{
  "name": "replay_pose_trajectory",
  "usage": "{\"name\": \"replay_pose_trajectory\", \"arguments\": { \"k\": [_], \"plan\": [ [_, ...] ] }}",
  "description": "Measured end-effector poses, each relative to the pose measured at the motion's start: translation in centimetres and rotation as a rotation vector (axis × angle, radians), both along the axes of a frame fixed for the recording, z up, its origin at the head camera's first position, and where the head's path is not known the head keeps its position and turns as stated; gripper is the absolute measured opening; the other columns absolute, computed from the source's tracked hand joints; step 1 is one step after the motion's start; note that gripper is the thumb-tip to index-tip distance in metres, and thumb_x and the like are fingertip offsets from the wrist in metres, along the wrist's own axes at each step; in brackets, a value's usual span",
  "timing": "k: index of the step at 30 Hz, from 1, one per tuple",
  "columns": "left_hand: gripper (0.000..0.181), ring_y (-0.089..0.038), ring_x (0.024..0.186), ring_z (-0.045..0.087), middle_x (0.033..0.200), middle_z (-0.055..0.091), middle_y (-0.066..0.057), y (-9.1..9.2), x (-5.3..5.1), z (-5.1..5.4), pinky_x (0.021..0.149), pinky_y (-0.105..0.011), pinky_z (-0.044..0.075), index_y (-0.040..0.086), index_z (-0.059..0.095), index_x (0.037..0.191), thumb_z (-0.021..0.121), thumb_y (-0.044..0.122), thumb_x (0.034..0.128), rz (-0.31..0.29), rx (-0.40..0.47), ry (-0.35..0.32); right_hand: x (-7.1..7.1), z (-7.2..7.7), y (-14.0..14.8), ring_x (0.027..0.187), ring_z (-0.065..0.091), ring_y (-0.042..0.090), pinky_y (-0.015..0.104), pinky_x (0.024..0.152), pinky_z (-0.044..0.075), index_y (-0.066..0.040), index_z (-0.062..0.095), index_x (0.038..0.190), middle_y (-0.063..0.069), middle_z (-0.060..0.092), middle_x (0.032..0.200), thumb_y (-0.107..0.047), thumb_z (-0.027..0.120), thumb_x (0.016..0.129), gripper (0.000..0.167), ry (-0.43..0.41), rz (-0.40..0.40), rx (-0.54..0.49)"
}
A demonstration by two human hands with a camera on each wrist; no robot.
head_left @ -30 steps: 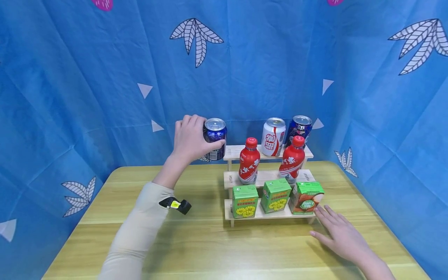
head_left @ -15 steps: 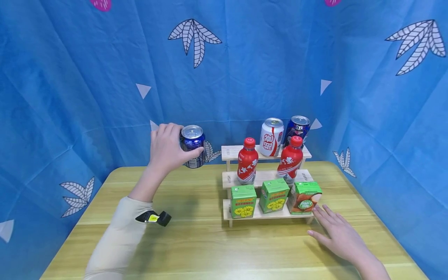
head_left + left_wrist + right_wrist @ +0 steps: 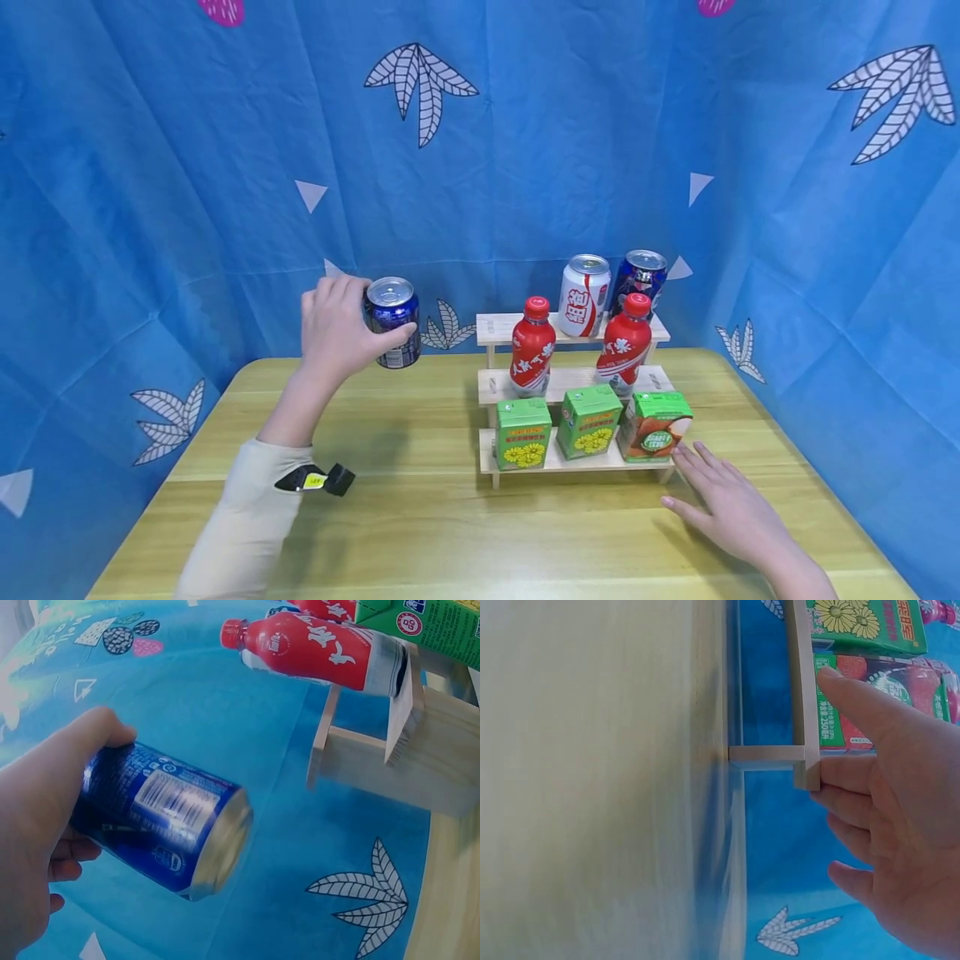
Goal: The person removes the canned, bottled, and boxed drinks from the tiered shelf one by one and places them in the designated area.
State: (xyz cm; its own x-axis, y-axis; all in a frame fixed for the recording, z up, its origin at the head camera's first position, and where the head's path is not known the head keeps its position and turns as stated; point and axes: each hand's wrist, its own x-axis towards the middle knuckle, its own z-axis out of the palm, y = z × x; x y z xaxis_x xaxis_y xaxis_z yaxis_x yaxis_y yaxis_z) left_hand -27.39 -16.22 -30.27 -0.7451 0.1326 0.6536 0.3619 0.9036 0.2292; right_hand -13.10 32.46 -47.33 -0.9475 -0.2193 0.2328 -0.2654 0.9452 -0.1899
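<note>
My left hand grips a blue drink can and holds it upright in the air, left of a three-step wooden rack. In the left wrist view, the can's barcode side and silver end show, thumb and fingers around its other end. My right hand is beside the rack's lower right corner, fingers extended, nearest a brown-and-green drink carton. From the right wrist view, its fingertips appear at the end of the bottom step; whether they touch it, I cannot tell.
On the rack's top step stand a white can and another blue can. Two red bottles occupy the middle step. Two green cartons share the bottom step with the brown-and-green one. A blue curtain hangs behind the wooden table.
My left hand has carried the blue can leftward and slightly down, away from the rack's top step. The right hand has stayed in place.
</note>
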Motion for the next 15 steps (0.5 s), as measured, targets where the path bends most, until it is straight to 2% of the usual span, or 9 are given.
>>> {"name": "replay_pose_trajectory", "arguments": {
  "k": [15],
  "plan": [
    [0.077,-0.035,0.110,0.043,0.117,0.060,-0.017,-1.6,-0.2,-2.4,0.095,-0.057,0.029,0.002,0.058,0.118,0.078,0.058,0.0699,0.060,0.083,-0.079,0.0,0.2,0.1,0.137,0.039,0.045,0.003,0.101,-0.019,0.000,0.047,0.141,0.023,0.044,0.147,-0.050,0.063,0.089,0.074,-0.017,0.003,-0.009]
  ]
}}
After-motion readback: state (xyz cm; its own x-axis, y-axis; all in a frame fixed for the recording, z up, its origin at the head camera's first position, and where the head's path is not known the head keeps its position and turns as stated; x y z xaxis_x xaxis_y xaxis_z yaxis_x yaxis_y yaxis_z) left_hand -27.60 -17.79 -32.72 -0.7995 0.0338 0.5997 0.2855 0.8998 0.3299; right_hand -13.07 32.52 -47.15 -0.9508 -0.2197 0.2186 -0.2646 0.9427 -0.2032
